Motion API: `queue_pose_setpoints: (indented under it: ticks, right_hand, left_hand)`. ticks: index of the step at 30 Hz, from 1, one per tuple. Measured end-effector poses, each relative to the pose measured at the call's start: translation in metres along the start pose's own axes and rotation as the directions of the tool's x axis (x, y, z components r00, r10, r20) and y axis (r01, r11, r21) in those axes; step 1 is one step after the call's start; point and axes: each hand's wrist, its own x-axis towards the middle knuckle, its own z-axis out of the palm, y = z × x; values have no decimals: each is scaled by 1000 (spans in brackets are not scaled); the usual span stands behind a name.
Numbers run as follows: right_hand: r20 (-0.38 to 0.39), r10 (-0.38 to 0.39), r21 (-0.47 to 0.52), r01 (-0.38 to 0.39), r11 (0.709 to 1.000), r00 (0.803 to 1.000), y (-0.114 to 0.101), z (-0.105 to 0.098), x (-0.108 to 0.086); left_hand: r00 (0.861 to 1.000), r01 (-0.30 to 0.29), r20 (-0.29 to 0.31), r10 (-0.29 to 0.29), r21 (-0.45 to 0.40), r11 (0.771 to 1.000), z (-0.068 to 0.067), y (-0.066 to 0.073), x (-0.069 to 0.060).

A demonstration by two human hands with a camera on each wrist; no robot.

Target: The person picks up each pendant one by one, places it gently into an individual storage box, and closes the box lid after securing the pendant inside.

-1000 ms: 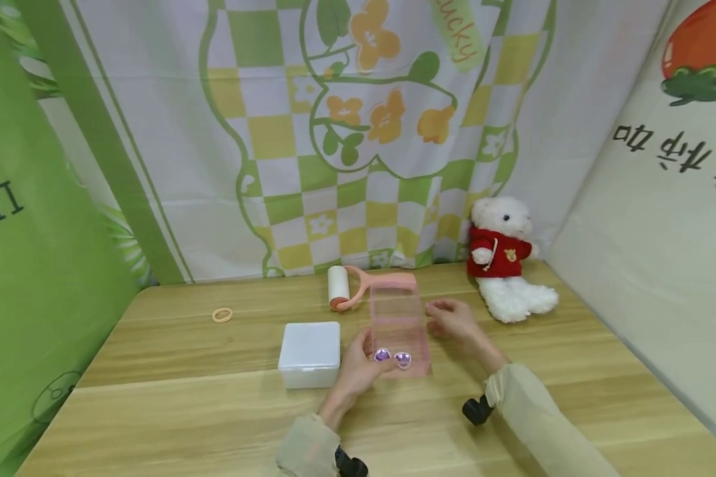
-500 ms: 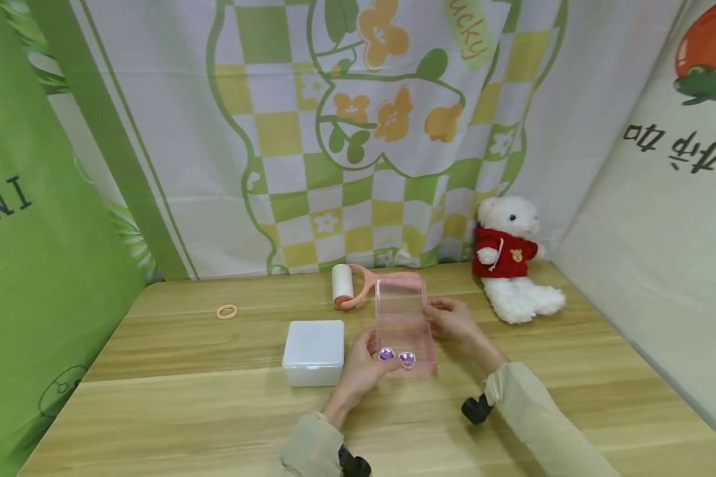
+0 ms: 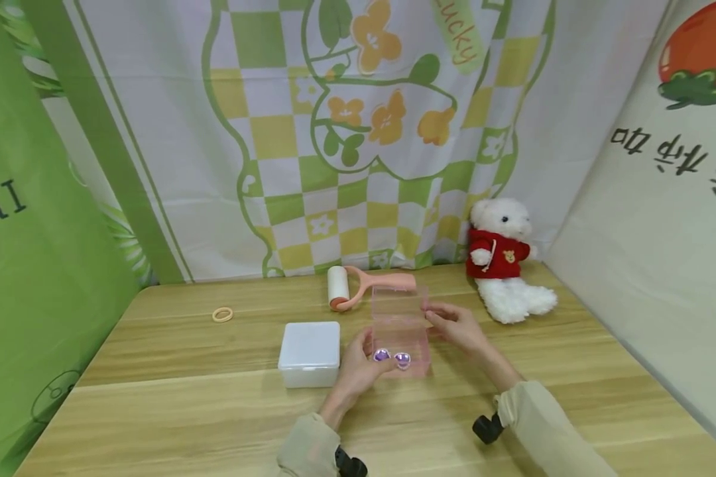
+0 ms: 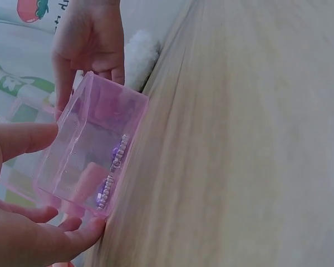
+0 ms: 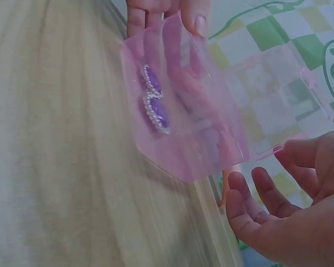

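A see-through pink box (image 3: 414, 370) stands on the table with its hinged lid (image 3: 394, 305) raised at the back. Inside it lie two purple gem ornaments with beaded silvery rims, a left one (image 3: 382, 355) and a right one (image 3: 402, 360); the right wrist view shows their beaded edges (image 5: 156, 114) too. My left hand (image 3: 357, 364) holds the box by its left side, thumb at the front and fingers along the wall (image 4: 72, 161). At the right, my right hand (image 3: 458, 326) pinches the lid's edge near the hinge between thumb and forefinger (image 5: 300, 153), its other fingers loosely bent.
Left of the box stands a white lidded box (image 3: 310, 351). Behind lies a lint roller (image 3: 338, 288) with a peach handle. A small beige ring (image 3: 223, 315) lies at the far left. A white teddy bear (image 3: 501, 258) in red sits at the back right.
My right hand has come in to the lid and taken its edge. The lid has tipped up from lying further back. My left hand and the ornaments have stayed in place.
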Motion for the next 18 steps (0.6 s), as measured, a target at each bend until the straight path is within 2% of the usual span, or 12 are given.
queue_pose_setpoints:
  ticks: [7, 11, 16, 18]
  right_hand:
    - [10, 16, 32, -16, 999, 1000, 5, 5, -21]
    - [37, -7, 71, 5, 997, 999, 8, 9, -32]
    - [63, -30, 91, 24, 996, 998, 10, 12, -40]
    - [66, -31, 118, 23, 993, 997, 12, 14, -42]
  left_hand:
    - [1000, 10, -14, -10, 11, 1000, 0, -1, 1]
    - [999, 3, -34, -3, -5, 1000, -1, 3, 0]
    - [996, 24, -80, -32, -96, 995, 0, 9, 0]
    - [996, 44, -75, -55, -146, 988, 1, 10, -2]
